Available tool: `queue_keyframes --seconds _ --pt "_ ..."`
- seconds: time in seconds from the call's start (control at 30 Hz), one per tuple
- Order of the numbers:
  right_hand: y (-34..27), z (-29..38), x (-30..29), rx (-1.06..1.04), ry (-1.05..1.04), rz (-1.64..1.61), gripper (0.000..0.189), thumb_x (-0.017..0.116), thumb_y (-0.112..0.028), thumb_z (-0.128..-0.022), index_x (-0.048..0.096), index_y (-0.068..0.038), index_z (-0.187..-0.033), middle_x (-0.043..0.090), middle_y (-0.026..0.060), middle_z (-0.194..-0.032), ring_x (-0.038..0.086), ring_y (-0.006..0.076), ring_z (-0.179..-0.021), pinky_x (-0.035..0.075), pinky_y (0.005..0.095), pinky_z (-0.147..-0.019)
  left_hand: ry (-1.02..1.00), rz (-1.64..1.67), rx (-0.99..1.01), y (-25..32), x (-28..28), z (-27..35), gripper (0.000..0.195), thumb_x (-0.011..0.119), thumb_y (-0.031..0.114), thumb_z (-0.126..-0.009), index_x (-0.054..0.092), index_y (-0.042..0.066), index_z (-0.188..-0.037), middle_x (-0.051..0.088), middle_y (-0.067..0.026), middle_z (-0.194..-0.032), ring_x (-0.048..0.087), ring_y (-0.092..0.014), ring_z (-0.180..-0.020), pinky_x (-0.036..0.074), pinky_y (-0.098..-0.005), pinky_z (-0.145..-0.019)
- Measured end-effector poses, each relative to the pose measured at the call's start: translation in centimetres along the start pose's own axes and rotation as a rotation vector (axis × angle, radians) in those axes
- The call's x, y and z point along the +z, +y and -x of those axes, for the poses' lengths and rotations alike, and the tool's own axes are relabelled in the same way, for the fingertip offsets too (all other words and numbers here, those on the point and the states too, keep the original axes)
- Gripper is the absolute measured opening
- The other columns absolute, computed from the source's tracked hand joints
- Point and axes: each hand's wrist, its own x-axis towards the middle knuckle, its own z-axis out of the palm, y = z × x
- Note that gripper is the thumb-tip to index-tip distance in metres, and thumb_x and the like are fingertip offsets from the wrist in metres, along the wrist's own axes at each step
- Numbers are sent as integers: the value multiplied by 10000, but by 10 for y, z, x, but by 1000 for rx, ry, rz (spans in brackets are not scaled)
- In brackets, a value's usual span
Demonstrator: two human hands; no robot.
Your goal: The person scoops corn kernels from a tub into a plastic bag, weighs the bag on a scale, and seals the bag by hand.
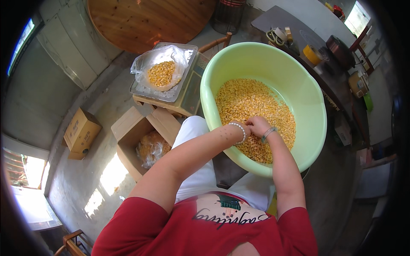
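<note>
A large light green plastic tub (304, 134) stands before me, its bottom covered with loose yellow corn kernels (246, 96). Both hands are inside it, low over the kernels and meeting near the tub's near left part. My left hand (245, 128), below a pearl bracelet, is partly hidden by its own wrist. Touching it from the right is my right hand (258, 124), with a translucent bangle at the wrist. Whether kernels lie between the fingers cannot be told. Left of the tub, a clear plastic bag (182, 59) holding more kernels rests on a metal tray (171, 96).
An open cardboard box (128, 128) with a filled plastic bag stands left of my legs. Farther left is another cardboard box (83, 131). A round wooden table (150, 22) is beyond the tray. On the dark table (301, 35) at right lies yellow tape (312, 54).
</note>
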Motion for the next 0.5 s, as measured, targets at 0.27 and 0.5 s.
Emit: queue_keyframes --seconds 0.27,0.5 --pt "-2 2 -3 30 -10 -31 222 595 -166 -741 679 -74 -924 645 160 -913 618 284 -843 483 366 -779 134 162 -13 6 -15 16 291 651 92 -699 645 22 -981 647 -167 -948 624 -311 -903 506 -372 -758" --pt "-2 2 -2 19 -2 -7 213 600 -146 -740 686 -103 -931 644 165 -905 618 284 -842 482 367 -778 105 113 7 6 -20 18 266 611 92 -714 651 30 -970 649 -162 -934 626 -301 -898 506 -377 -750"
